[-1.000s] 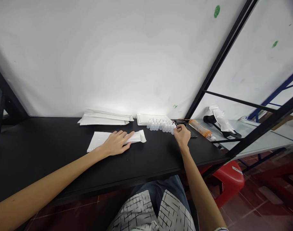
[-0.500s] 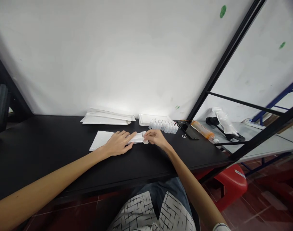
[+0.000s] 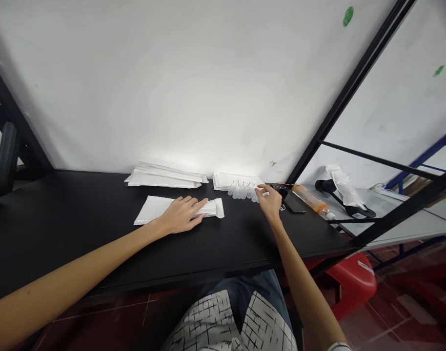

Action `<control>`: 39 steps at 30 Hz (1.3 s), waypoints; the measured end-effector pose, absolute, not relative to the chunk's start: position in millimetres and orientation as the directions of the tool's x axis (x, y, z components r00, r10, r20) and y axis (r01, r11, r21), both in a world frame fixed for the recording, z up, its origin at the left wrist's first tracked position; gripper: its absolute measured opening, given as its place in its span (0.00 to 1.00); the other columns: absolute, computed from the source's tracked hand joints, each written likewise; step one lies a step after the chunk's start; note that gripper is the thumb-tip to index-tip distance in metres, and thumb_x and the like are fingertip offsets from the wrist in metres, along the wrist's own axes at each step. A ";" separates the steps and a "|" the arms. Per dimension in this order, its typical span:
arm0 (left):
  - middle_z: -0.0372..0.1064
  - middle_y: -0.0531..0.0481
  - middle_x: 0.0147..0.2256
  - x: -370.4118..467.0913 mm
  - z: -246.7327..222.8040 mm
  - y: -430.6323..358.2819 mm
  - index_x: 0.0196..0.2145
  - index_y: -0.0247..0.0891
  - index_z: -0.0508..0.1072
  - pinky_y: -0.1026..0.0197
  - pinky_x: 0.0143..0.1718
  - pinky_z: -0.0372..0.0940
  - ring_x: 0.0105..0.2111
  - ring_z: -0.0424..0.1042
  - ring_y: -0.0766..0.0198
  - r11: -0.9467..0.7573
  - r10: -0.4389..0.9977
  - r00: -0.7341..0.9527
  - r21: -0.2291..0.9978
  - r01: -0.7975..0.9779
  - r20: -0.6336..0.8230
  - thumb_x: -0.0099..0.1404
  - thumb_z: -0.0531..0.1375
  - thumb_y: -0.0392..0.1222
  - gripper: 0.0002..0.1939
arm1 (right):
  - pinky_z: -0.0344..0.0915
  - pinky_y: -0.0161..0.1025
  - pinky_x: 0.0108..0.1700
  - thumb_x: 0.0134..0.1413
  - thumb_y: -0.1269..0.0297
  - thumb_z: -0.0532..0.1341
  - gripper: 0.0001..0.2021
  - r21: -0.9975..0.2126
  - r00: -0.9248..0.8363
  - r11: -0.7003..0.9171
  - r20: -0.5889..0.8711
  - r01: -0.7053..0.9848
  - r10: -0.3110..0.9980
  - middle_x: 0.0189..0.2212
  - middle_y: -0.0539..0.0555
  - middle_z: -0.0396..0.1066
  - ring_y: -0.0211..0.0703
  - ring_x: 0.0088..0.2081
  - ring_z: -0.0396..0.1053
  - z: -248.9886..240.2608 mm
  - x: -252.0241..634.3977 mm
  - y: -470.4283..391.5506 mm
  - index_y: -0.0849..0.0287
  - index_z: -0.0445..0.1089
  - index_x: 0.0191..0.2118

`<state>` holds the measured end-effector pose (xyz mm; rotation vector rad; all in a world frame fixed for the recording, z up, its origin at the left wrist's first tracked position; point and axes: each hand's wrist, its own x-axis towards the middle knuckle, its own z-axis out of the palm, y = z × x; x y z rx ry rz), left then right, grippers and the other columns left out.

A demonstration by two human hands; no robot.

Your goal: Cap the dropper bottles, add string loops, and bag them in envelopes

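Note:
My left hand [image 3: 181, 214] lies flat with its fingers stretched over a long white paper sleeve [image 3: 149, 209] on the black table, pressing it down. Beyond its fingertips, a white flap end [image 3: 219, 208] of the sleeve sticks out to the right. My right hand [image 3: 270, 201] is at the right end of a row of small translucent plastic bottles [image 3: 241, 190], thumb and forefinger bent together in a pinch. Its fingers cover part of the row, so what they hold, if anything, is hidden.
A pile of white sleeves [image 3: 164, 176] and a stack of white sheets [image 3: 226, 179] lie along the wall. To the right are a black phone [image 3: 294, 202] and an orange-labelled bottle [image 3: 313, 200]. A black metal frame [image 3: 336, 112] rises at the table's right end; a red stool [image 3: 354, 282] stands below.
My right hand has left the flap end of the sleeve and moved right and slightly up to the small bottles. My left hand stays on the sleeve. The view has shifted slightly.

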<state>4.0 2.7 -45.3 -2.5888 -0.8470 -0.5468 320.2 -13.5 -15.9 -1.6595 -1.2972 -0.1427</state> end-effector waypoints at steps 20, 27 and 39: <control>0.74 0.39 0.44 5.1 -41.1 -0.8 0.59 0.34 0.65 0.55 0.38 0.63 0.40 0.73 0.53 -0.763 0.490 0.754 -0.204 0.614 0.437 0.75 0.45 0.48 0.23 | 0.59 0.38 0.36 0.55 0.64 0.60 0.07 -0.322 0.297 -0.134 0.537 0.937 0.789 0.32 0.54 0.78 0.48 0.36 0.73 -9.1 315.2 -6.7 0.57 0.75 0.31; 0.74 0.40 0.44 5.3 -42.6 0.3 0.60 0.34 0.64 0.55 0.38 0.63 0.41 0.73 0.53 -0.753 0.495 0.759 -0.227 0.618 0.424 0.75 0.44 0.48 0.24 | 0.61 0.38 0.31 0.45 0.64 0.62 0.05 -0.649 0.398 0.103 0.575 0.753 0.715 0.22 0.51 0.73 0.41 0.22 0.68 -4.0 326.3 -34.6 0.60 0.71 0.28; 0.74 0.40 0.45 5.0 -42.0 -0.2 0.61 0.35 0.64 0.56 0.38 0.63 0.41 0.73 0.54 -0.749 0.502 0.748 -0.214 0.627 0.434 0.75 0.45 0.48 0.24 | 0.56 0.32 0.21 0.43 0.65 0.65 0.10 -0.912 -0.007 0.234 0.246 0.337 0.969 0.22 0.47 0.70 0.30 0.15 0.59 -2.9 268.1 -27.8 0.61 0.70 0.34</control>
